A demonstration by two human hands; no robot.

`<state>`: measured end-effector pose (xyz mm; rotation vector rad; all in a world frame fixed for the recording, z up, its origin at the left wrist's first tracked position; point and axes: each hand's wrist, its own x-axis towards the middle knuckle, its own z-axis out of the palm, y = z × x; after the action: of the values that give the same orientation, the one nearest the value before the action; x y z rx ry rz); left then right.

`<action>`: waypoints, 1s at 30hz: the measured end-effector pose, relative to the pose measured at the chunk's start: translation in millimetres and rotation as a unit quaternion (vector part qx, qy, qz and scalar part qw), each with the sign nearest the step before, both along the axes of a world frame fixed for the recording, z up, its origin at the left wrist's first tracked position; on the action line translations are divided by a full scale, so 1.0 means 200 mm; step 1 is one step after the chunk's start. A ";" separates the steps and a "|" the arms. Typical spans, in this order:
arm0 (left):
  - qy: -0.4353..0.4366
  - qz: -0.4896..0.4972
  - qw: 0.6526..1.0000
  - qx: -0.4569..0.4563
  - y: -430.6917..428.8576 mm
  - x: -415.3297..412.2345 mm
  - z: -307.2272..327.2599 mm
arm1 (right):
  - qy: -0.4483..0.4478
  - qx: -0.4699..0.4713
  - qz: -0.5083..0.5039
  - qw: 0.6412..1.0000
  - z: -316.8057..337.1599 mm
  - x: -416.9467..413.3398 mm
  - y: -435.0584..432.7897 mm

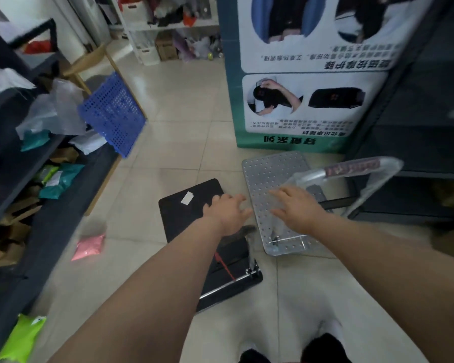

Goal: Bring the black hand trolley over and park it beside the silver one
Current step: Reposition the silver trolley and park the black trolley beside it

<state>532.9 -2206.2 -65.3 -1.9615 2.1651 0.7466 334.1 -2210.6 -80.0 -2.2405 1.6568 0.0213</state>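
The flat black hand trolley with a white sticker on its deck [189, 205] lies on the pale tiled floor [173, 142] just left of the perforated silver metal hand trolley [268, 179], their long sides close together with a narrow strip of tile between them. Both decks run lengthwise away from the person, the black one angled slightly and sitting a little nearer than the silver one. The left hand [227, 213] hovers over the black deck's right edge, fingers spread and loose, grasping nothing. The right hand [296, 208] is likewise released, spread above the silver deck beside its plastic-wrapped handle [351, 169]. The left hand is the nearer one to the black trolley; its folded handle bar [231, 281] lies at the near end, below that wrist. By my reading the parking is nearly or fully done. Open tile lies ahead and to the left; a dark shelf unit [50, 231] bounds the left, a green printed carton [299, 100] stands beyond the silver trolley
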 end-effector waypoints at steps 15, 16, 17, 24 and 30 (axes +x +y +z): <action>0.012 -0.049 0.998 0.022 -0.54 -1.13 -0.07 | 0.026 -0.019 -0.114 0.993 -0.03 -1.30 -0.44; 0.010 -0.045 0.999 0.025 -0.57 -1.19 -0.09 | 0.021 -0.014 -0.113 0.993 -0.04 -1.36 -0.48; 0.007 -0.041 0.999 0.029 -0.59 -1.24 -0.11 | 0.016 -0.005 -0.111 0.994 -0.05 -1.42 -0.52; -0.024 0.021 0.997 0.067 -0.64 -1.43 -0.25 | -0.008 0.110 -0.083 0.990 -0.18 -1.65 -0.68; -0.034 0.026 0.998 0.053 -0.65 -1.44 -0.27 | -0.067 0.092 -0.075 0.991 -0.27 -1.64 -0.74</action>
<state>244.4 -2336.8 -118.7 -1.9671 2.0015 0.7732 6.5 -2357.9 -134.2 -1.9358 1.6740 -0.0133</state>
